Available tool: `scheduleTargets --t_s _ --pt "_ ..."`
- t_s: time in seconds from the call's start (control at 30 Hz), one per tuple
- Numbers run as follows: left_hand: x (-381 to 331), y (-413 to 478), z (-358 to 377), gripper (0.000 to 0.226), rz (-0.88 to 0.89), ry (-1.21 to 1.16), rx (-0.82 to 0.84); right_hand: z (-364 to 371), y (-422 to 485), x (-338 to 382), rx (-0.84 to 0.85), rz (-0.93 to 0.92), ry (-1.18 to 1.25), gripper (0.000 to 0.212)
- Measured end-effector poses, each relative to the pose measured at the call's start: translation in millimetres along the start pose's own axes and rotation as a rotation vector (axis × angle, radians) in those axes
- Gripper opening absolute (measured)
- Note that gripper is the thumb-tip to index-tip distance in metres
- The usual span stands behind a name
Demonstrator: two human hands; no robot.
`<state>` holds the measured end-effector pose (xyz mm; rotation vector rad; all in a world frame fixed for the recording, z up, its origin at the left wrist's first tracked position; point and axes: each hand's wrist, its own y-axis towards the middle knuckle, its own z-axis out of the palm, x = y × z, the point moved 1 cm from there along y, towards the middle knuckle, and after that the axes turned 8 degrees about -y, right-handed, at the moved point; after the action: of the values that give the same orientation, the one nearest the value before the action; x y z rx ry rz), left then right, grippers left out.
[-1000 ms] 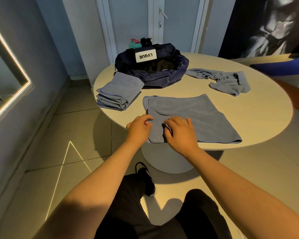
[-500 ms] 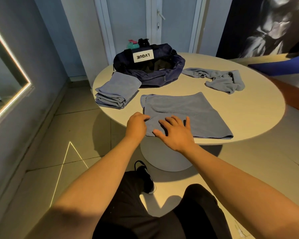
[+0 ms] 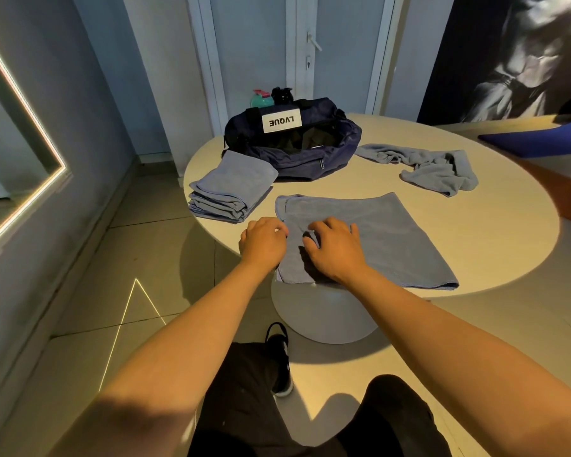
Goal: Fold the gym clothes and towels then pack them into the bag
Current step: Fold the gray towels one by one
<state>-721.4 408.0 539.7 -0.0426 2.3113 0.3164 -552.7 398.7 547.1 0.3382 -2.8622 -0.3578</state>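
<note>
A grey-blue towel lies half folded and flat on the near part of the round table. My left hand grips its near left edge with curled fingers. My right hand rests on the towel beside it, fingers bent and pinching the cloth. A folded towel stack sits at the table's left edge. A crumpled grey towel lies at the far right. The dark blue gym bag stands open at the back, its white LVQUE label facing me.
A teal bottle and a black bottle stand behind the bag. A white door is beyond the table. A blue mat lies at the right. A lit mirror hangs on the left wall. My legs and one shoe are below.
My right hand's fingers have gone from spread flat to bent, bunching the cloth. My left hand keeps its hold on the towel's left edge. The view has shifted a little.
</note>
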Motion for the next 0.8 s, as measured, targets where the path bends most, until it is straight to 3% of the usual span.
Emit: scheduleTargets --t_s 0.17,0.27,0.43,0.6,0.8 --pt "-3 38 5 0.020 -0.036 -0.370 0.096 -1 37 -3 0.083 0.068 -0.043 0.043" --pt "-1 66 16 0.030 -0.060 -0.257 0.177 4 56 -7 0.132 0.082 -0.047 0.046" --pt "4 110 27 0.048 -0.014 0.188 0.273 22 72 -22 0.191 -0.044 -0.037 0.046" --pt "1 129 45 0.049 -0.004 0.211 0.247 35 60 -30 -0.063 -0.073 -0.070 0.070" --pt "11 125 48 0.042 0.039 -0.030 0.079 33 68 -32 0.127 0.034 -0.140 0.069"
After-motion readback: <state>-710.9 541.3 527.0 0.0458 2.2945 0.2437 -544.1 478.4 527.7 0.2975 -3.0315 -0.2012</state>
